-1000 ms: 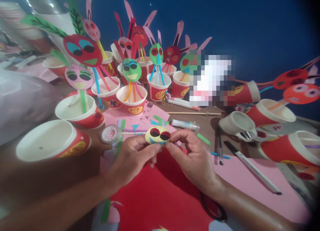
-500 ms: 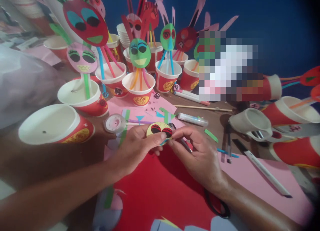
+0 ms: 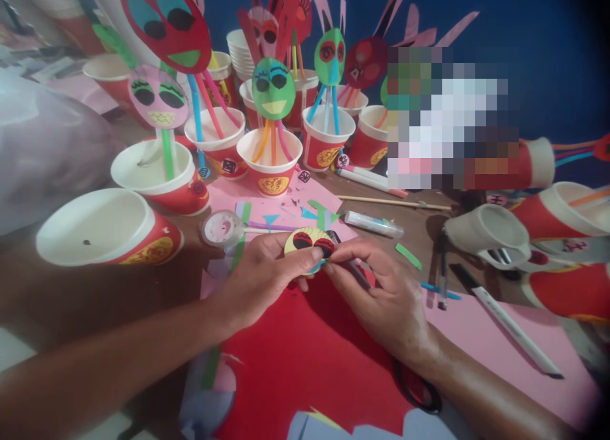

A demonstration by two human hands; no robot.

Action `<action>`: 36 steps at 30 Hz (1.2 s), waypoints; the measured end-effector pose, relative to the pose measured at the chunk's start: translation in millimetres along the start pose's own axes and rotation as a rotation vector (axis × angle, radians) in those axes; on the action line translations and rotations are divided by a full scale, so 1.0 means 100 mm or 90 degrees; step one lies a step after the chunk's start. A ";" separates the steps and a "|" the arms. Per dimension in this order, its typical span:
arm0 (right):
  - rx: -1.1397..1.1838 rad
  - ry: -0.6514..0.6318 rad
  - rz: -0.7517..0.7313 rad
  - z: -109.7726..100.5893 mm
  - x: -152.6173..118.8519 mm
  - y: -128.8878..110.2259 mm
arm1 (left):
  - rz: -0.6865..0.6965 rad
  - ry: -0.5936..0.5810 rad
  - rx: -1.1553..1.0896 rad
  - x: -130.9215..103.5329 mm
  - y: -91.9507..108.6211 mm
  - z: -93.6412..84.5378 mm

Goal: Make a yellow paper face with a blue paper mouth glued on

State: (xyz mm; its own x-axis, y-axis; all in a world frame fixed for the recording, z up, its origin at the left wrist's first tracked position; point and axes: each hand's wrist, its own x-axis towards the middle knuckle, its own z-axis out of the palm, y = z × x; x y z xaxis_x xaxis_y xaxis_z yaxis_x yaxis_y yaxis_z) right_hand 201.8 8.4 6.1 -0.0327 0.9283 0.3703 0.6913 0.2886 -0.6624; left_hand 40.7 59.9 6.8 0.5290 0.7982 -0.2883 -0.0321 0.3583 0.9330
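My left hand (image 3: 260, 272) holds a small round yellow paper face (image 3: 295, 243), its thumb lying across the front. The face has large red-and-black eyes and fine lines drawn along its top. A small blue paper piece (image 3: 316, 266) lies at its lower edge, below the eyes. With thumb and forefinger pinched together, my right hand (image 3: 384, 287) grips that blue piece at the face's lower right. Under both hands lies a sheet of red paper (image 3: 305, 351). Black scissors handles (image 3: 419, 389) show beside my right wrist, partly covered by it.
Behind stand several red-and-white paper cups (image 3: 269, 167) with paper faces on coloured straws. A tape roll (image 3: 222, 229), a glue stick (image 3: 374, 224), a black-tipped marker (image 3: 509, 326) and a white mug (image 3: 486, 237) lie around the hands. A clear plastic bag (image 3: 42, 154) bulges at left.
The view has shifted slightly, so everything sits a little further right. Both hands keep nearly the same hold on the yellow face and blue piece.
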 end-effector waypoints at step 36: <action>-0.016 0.047 -0.049 0.03 0.01 0.03 | -0.024 0.007 -0.019 0.00 0.00 0.01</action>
State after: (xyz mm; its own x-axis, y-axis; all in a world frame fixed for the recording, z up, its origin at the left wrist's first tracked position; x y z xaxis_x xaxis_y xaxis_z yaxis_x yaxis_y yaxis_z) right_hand 201.4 11.2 2.8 -0.0332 0.8837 0.4669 0.7068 0.3510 -0.6142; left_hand 41.6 58.8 6.9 0.5204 0.7894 -0.3257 -0.0374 0.4021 0.9149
